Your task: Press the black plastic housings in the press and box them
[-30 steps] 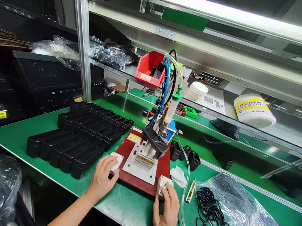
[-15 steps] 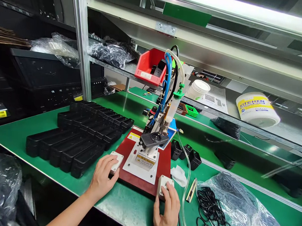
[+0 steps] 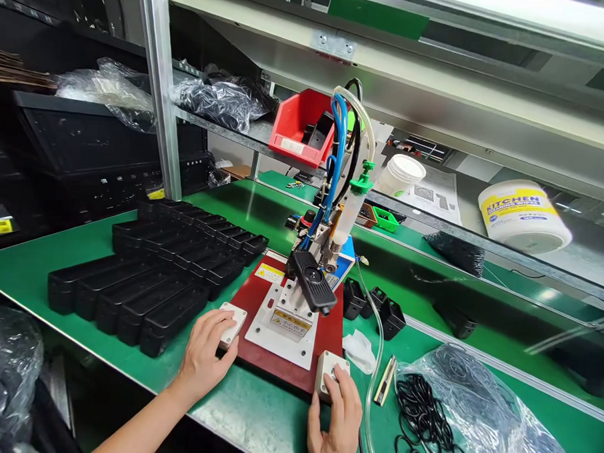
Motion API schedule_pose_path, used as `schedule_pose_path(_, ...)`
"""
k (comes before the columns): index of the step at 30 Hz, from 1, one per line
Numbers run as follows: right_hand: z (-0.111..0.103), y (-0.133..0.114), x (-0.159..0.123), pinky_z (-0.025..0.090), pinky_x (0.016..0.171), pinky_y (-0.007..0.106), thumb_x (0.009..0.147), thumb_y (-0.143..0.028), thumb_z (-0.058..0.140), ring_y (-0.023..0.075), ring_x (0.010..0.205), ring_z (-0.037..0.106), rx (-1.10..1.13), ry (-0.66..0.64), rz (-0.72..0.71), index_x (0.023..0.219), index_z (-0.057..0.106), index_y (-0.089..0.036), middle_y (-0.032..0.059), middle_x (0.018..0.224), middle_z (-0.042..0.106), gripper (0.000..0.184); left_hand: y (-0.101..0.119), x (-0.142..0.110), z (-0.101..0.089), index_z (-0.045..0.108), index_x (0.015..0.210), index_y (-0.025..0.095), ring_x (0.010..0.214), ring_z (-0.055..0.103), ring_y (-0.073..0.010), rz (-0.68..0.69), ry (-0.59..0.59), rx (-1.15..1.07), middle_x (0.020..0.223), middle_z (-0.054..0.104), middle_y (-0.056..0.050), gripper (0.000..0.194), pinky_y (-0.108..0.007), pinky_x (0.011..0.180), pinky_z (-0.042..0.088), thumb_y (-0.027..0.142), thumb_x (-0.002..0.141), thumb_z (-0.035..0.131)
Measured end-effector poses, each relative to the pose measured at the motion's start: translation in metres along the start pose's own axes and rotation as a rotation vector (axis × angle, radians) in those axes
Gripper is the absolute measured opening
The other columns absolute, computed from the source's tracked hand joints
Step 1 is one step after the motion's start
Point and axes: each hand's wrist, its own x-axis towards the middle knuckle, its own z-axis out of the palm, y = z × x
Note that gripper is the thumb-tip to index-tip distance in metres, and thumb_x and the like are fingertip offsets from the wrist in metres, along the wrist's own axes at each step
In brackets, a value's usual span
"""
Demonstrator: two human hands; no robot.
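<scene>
My left hand [image 3: 207,353] rests on a pale square button box [image 3: 237,317] at the left edge of a red machine base [image 3: 322,321]. Its fingers reach over the top, with the thumb apart. My right hand [image 3: 338,415] lies on a second button box [image 3: 326,365] at the base's right corner, fingertips on its button. Between them stands a dispensing machine with a green-capped syringe [image 3: 352,212]. A black elongated plastic part [image 3: 313,280] with a round opening sits on its fixture under the nozzle, pointing towards the lower right.
Rows of black housings [image 3: 149,293] lie at left. Right of the machine are small black parts [image 3: 391,317], a crumpled wipe [image 3: 360,352], a utility knife [image 3: 386,380] and black rubber rings [image 3: 427,412] by a plastic bag [image 3: 489,408]. A red bin [image 3: 293,129] overhangs behind.
The black part on the fixture has turned from lying crosswise to pointing down and right. Both hands stay on the button boxes. The view has shifted slightly.
</scene>
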Motion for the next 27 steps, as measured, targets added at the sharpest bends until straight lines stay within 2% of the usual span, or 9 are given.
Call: schedule_pose_path(27,0.0021,0.0031,-0.0004,0.044,0.092,0.051,0.086,-0.024,0.058,0.0341,0.12,0.049,-0.007,0.008,-0.01,0.122,0.055,-0.015,0.0169,0.129,0.053,0.037,0.0001,0.0015,0.0018,0.053,0.108,0.017,0.107,0.055,-0.026,-0.003,0.013,0.001,0.109,0.06,-0.011,0.028,-0.047,0.092,0.048,0.009,0.082,0.06)
